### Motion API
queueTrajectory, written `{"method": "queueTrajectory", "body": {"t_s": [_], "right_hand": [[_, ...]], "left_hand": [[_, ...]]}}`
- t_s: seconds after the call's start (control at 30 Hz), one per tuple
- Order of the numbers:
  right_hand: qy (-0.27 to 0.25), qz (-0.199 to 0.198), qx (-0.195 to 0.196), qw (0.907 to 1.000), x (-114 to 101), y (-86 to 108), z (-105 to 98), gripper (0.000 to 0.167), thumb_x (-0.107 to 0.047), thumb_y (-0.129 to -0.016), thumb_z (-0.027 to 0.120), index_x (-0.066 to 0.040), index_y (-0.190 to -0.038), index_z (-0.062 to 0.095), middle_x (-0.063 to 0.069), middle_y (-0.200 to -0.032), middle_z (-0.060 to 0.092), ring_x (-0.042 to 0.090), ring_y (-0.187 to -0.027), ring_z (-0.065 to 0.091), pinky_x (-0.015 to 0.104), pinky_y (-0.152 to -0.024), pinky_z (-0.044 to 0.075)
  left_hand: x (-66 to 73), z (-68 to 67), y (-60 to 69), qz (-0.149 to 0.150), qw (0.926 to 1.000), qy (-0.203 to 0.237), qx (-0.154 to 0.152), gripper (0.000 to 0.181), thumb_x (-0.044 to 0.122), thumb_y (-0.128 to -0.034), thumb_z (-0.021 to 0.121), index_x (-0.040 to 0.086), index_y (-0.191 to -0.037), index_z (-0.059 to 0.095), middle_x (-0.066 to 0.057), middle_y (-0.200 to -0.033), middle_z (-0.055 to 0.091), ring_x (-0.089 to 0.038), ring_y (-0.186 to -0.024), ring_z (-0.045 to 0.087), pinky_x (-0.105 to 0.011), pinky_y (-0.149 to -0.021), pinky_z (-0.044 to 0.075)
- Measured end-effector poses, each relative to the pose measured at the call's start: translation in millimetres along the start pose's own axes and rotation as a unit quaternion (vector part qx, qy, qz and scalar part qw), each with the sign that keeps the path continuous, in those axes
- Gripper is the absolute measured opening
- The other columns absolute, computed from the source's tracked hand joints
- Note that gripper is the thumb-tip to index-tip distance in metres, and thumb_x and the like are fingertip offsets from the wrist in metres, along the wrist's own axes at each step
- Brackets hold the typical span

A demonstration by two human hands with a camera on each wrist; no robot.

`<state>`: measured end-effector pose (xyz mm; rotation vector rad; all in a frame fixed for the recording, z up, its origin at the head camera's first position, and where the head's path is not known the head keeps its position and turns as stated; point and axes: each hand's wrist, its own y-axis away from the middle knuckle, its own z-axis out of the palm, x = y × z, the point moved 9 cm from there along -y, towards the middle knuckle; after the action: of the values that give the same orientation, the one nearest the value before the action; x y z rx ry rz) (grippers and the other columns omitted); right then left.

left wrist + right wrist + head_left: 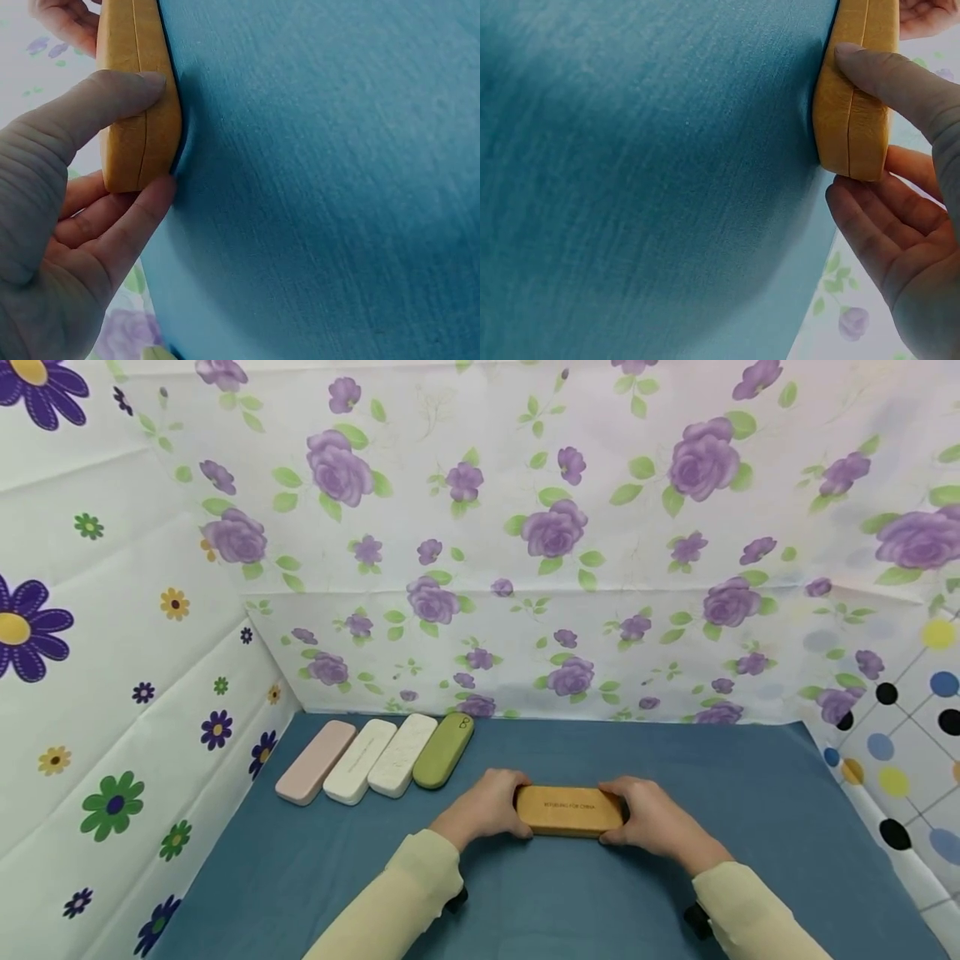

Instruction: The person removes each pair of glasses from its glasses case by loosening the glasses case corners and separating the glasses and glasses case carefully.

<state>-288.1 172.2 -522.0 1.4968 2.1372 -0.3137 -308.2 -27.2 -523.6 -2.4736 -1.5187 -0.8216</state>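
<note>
Hanging at the back is a creased flower sheet (465, 560), above a blue cloth (570, 902). A pink case (316, 762), two white cases (360, 762) and a green case (444, 751), long and round-cornered, lie back left. Near the middle, the left hand (491, 806) and right hand (648, 817), fingers partly bent, grip both ends of a leathery yellow case (570, 812).
</note>
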Motion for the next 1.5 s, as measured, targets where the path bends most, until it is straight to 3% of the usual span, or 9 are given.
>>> {"method": "queueTrajectory", "body": {"t_s": [0.23,0.53,0.8,1.13,1.5], "right_hand": [[0.0,0.007,0.0,1.0,-1.9,-0.4,-1.3,0.08,-0.038,-0.061,0.087,-0.014,-0.131,0.055,0.001,-0.124,0.06,0.018,-0.11,0.058,0.04,-0.088,0.05],[-0.029,0.032,0.005,0.999,4.8,-1.3,-3.4,0.084,-0.039,-0.058,0.088,-0.015,-0.132,0.053,0.0,-0.123,0.06,0.015,-0.104,0.059,0.037,-0.082,0.051],[-0.037,0.021,0.0,0.9991,6.2,-2.6,-1.4,0.078,-0.04,-0.056,0.088,-0.018,-0.126,0.06,-0.003,-0.121,0.062,0.013,-0.104,0.06,0.035,-0.082,0.052],[-0.038,0.001,-0.029,0.9988,1.8,-7.2,-2.4,0.075,-0.04,-0.058,0.088,-0.018,-0.124,0.061,-0.002,-0.112,0.066,0.005,-0.09,0.061,0.023,-0.067,0.052],[-0.055,-0.015,-0.036,0.9977,-0.8,-10.0,-4.1,0.074,-0.039,-0.06,0.087,-0.015,-0.125,0.061,-0.004,-0.111,0.067,0.005,-0.089,0.062,0.023,-0.069,0.052]], "left_hand": [[-4.3,-0.5,0.5,-0.015,0.9999,0.008,-0.002,0.063,0.037,-0.0619,0.086,0.015,-0.115,0.061,0.008,-0.094,0.06,-0.006,-0.075,0.054,-0.024,-0.064,0.046],[-1.3,-2.2,-2.6,0.006,0.9999,-0.015,0.003,0.058,0.037,-0.063,0.085,0.016,-0.112,0.062,0.009,-0.088,0.059,-0.007,-0.071,0.054,-0.023,-0.06,0.045],[-1.3,0.2,0.0,0.0,0.9999,-0.017,0.0,0.057,0.034,-0.0647,0.084,0.016,-0.113,0.06,0.008,-0.089,0.059,-0.008,-0.07,0.054,-0.024,-0.06,0.045],[-4.0,-0.8,0.3,-0.001,0.9999,-0.007,-0.008,0.06,0.032,-0.0644,0.085,0.014,-0.116,0.06,0.007,-0.094,0.06,-0.006,-0.073,0.054,-0.023,-0.063,0.046],[-9.5,0.9,-2.8,-0.002,0.9999,-0.006,-0.012,0.058,0.033,-0.064,0.085,0.014,-0.113,0.06,0.007,-0.091,0.059,-0.007,-0.073,0.054,-0.023,-0.062,0.046]]}}
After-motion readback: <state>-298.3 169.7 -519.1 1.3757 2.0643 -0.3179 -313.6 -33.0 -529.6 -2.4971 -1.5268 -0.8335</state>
